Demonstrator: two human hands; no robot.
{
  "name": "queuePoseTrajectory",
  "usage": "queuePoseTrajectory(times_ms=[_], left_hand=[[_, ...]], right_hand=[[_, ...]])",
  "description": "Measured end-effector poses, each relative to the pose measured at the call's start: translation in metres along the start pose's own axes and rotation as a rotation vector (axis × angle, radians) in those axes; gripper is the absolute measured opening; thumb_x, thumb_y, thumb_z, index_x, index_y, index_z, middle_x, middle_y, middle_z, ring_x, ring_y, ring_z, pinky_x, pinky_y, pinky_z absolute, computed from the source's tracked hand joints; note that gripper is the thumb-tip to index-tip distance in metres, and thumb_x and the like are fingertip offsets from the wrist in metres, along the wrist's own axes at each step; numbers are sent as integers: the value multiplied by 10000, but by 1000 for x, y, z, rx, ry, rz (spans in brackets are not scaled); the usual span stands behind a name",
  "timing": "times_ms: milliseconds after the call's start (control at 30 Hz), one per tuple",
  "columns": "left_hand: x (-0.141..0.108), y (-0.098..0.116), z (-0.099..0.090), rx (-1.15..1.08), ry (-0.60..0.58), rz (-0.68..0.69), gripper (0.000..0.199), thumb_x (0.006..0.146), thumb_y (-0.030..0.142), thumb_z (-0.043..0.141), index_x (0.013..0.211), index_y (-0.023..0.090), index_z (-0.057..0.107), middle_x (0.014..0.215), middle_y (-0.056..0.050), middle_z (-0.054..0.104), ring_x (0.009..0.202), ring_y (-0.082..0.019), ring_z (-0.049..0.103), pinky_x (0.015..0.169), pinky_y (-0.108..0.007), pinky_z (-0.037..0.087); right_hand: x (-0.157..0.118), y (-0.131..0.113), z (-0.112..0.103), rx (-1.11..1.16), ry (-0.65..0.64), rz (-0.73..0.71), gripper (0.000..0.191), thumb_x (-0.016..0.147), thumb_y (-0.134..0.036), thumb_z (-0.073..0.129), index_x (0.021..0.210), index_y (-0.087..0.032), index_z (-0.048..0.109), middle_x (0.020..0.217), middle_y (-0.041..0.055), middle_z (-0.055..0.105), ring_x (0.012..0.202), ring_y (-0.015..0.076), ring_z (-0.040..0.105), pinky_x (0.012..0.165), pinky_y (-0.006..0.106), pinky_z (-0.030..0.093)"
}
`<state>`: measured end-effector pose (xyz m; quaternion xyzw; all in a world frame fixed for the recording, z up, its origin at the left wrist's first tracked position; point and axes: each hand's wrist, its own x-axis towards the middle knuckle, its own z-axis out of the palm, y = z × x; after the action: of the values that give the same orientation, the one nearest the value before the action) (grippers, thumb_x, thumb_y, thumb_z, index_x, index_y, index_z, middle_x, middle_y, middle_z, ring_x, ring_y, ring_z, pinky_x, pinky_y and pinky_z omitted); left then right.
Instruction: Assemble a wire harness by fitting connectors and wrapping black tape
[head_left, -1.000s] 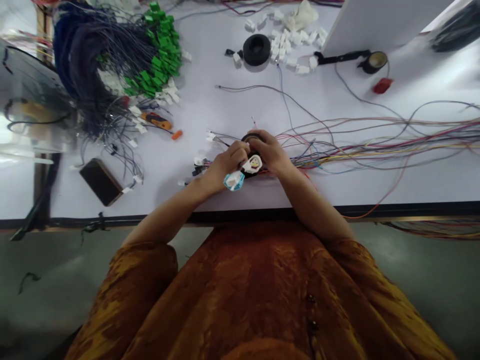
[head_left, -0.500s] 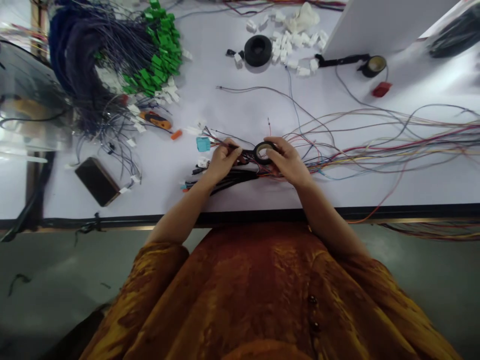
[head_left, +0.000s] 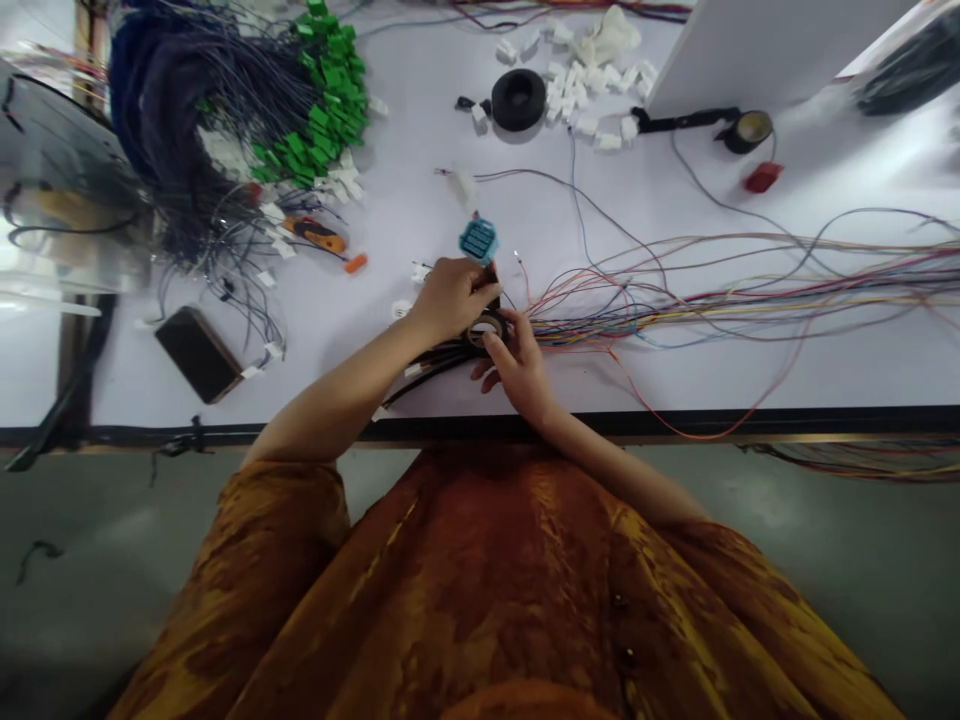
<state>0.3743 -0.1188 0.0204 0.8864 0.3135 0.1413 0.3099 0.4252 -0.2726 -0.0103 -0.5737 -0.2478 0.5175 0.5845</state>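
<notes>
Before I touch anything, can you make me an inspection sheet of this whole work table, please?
Surface: white table, dark front edge.
Job's things: small tape roll and blue connector, both at the hands.
Left hand: pinching a dark strip just below the blue connector; tape or wires, hard to tell.
Right hand: holding the small tape roll.
Clutter: green connectors, white connectors, thick black roll, orange-and-black tool, dark flat slab.
Cables: coloured wires stretch right; an orange wire loops over the front edge.
Surroundings: grey floor with a black scrap.
Other people: nothing seen.
</notes>
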Motion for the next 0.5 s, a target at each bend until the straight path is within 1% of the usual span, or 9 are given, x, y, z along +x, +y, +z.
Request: queuePoseTrajectory(times_ms=[100, 167, 233, 300, 333, 367, 400, 433, 500], left_hand=[[3, 5, 3, 63, -66, 61, 88, 860, 227, 598, 861, 164, 658, 797, -92, 690, 951, -285, 678, 884, -386, 509], [-2, 8, 7, 73, -78, 65, 107, 883, 188, 566, 912, 166, 666, 807, -87, 691, 941, -273, 680, 899, -383, 502], [-12, 12, 11, 111, -77, 58, 145, 911, 177, 544, 983, 175, 670, 835, -81, 700, 929, -256, 684, 886, -366, 505], [-28, 18, 15, 210, -102, 56, 173, 929, 185, 548, 1050, 179, 671, 903, -90, 716, 907, -255, 691, 823, -355, 516], [-36, 22, 17, 272, -120, 56, 187, 936, 182, 545, 1075, 174, 671, 946, -104, 721, 886, -260, 695, 777, -356, 519], [-43, 26, 19, 331, -133, 61, 203, 947, 172, 529, 1090, 164, 672, 992, -124, 721, 866, -266, 698, 733, -360, 516], [-50, 30, 21, 385, -140, 76, 222, 961, 156, 501, 1101, 154, 673, 1038, -146, 718, 859, -272, 701, 703, -363, 512], [-56, 34, 24, 429, -139, 98, 243, 974, 140, 469, 1103, 146, 675, 1073, -164, 712, 862, -275, 703, 688, -364, 509], [-63, 40, 28, 504, -126, 147, 280, 992, 119, 419, 1100, 141, 677, 1100, -178, 704, 898, -276, 703, 702, -366, 515]], right_hand=[[-2, 9, 4, 84, -117, -18, 691, 899, -553, 525, 1470, -327, 209, 1164, 56, 663, 678, 130, 709, 428, 217, 547], [-1, 11, -4, 46, -204, -45, 745, 886, -521, 550, 1516, -332, 200, 1154, 52, 671, 721, 146, 714, 448, 233, 562], [1, 4, -22, -97, -209, -66, 663, 886, -472, 552, 1485, -274, 347, 1030, 42, 690, 686, 153, 697, 456, 245, 555], [7, -11, -45, -338, -122, -122, 448, 912, -395, 527, 1313, -199, 566, 892, 41, 694, 681, 167, 683, 532, 277, 574], [11, -20, -56, -472, -63, -182, 351, 928, -345, 508, 1213, -183, 635, 885, 54, 701, 727, 180, 687, 615, 306, 595], [18, -30, -66, -594, -24, -265, 307, 932, -284, 498, 1168, -179, 664, 953, 76, 714, 818, 197, 694, 712, 335, 606], [26, -39, -74, -697, -25, -348, 320, 927, -218, 487, 1190, -183, 666, 1065, 99, 714, 921, 214, 690, 797, 361, 601], [35, -47, -78, -786, -70, -420, 373, 912, -155, 477, 1238, -193, 654, 1181, 113, 692, 1018, 225, 675, 865, 378, 587], [56, -58, -80, -934, -248, -523, 495, 878, -62, 458, 1320, -214, 622, 1333, 118, 625, 1147, 230, 634, 941, 384, 554]])
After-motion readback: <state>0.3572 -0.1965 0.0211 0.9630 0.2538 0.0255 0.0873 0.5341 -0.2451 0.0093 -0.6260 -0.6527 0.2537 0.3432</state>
